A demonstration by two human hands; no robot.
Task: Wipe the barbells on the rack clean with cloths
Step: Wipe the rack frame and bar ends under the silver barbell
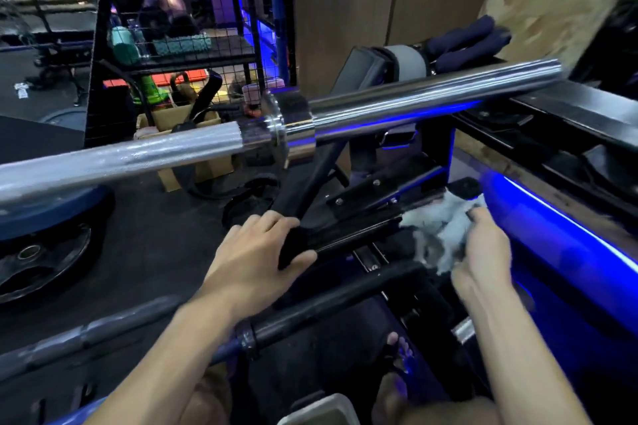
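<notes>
My left hand [255, 252] grips a black bar [348, 240] low on the rack. My right hand [483, 252] squeezes a soft, light cloth [438, 228] against it. The shiny barbell [431, 97] above looks heavy, hard and slippery, so I would only rub it.

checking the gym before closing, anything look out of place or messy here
Little stands out. A crumpled white scrap lies on the dark floor at far left, like litter. Black weight plates lie flat on the floor. The right hand grips the white cloth.
</notes>
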